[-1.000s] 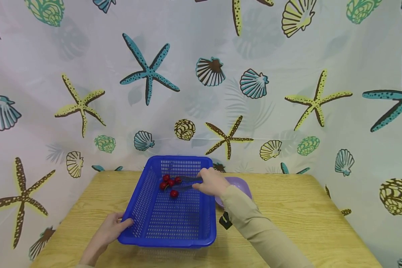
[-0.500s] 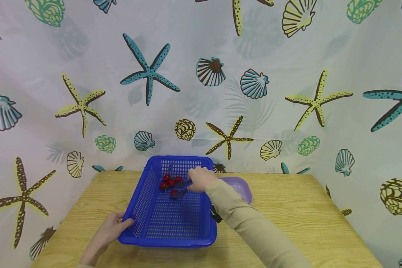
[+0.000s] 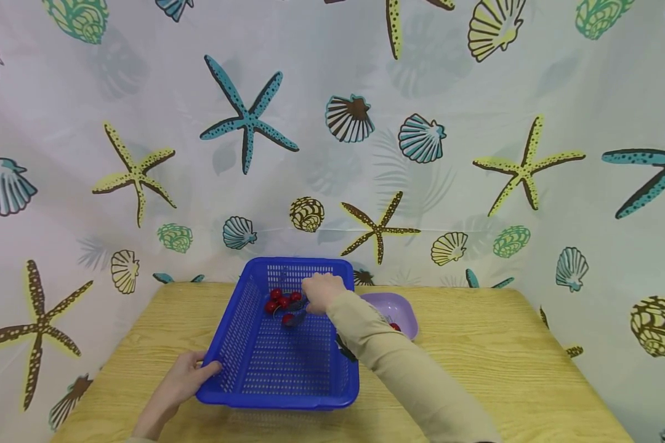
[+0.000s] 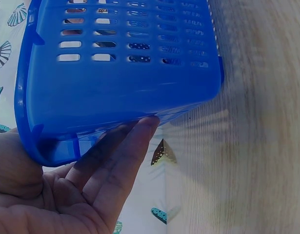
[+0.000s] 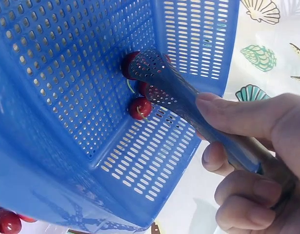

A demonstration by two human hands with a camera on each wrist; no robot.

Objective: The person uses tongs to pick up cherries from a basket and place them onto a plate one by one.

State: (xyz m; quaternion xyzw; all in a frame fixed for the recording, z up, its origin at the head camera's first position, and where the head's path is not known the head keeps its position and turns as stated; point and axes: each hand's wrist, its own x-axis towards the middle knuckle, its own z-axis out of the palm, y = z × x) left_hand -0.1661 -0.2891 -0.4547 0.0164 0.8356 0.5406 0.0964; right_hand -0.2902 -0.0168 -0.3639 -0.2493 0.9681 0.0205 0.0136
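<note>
A blue perforated plastic basket (image 3: 279, 401) stands on the table with several red cherries (image 3: 283, 302) near its far left part. My left hand (image 3: 181, 379) grips the basket's near left rim, thumb over the edge and fingers underneath in the left wrist view. My right hand (image 3: 324, 291) reaches over the basket, holding dark blue tongs (image 5: 181, 92) with perforated ends. Those ends are spread among the cherries, one lying over a cherry (image 5: 130, 64) that it partly hides. Another cherry (image 5: 140, 108) with a stem lies beside the lower end.
A shallow purple bowl (image 3: 388, 301) sits to the basket's right, partly behind the right sleeve (image 3: 399, 363), with red cherries (image 5: 7, 222) in it. The wooden table (image 3: 504, 357) meets a patterned curtain (image 3: 310, 172) at its back and sides.
My right hand has moved left over the basket, bringing the tongs' ends lower and onto the nearest cherry. More of the purple bowl shows. The left hand stays on the rim.
</note>
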